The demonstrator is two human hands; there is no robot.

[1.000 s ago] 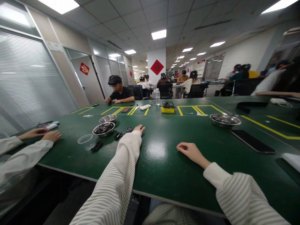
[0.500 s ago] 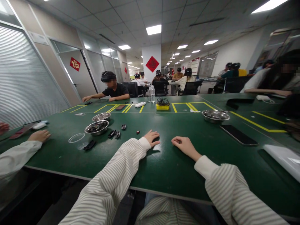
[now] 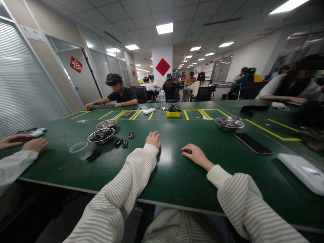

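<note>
My left hand (image 3: pixel 153 139) rests palm down on the green table (image 3: pixel 172 175), its fingers partly spread. It covers the spot where a small reddish piece lay, and that piece is hidden. To its right, my right hand (image 3: pixel 195 154) is curled just above or on the tabletop. Something small, dark and reddish shows at its fingers, too small to name. Left of my left hand lie several black plastic pieces (image 3: pixel 124 143). Beyond them stand two metal bowls, the front bowl (image 3: pixel 101 141) filled with dark parts and the rear bowl (image 3: pixel 106 126) partly behind it.
A clear plastic cup (image 3: pixel 70 149) and a black piece (image 3: pixel 93 155) lie front left, near a co-worker's hand (image 3: pixel 35 145). At right are a metal bowl (image 3: pixel 229 128), a phone (image 3: pixel 252 143) and a white package (image 3: pixel 301 172). A yellow box (image 3: pixel 173 114) and bottle (image 3: pixel 163 100) stand farther back.
My left hand has moved left, over the small reddish piece, which is now covered. My right hand stays curled in about the same place. The view has shifted slightly.
</note>
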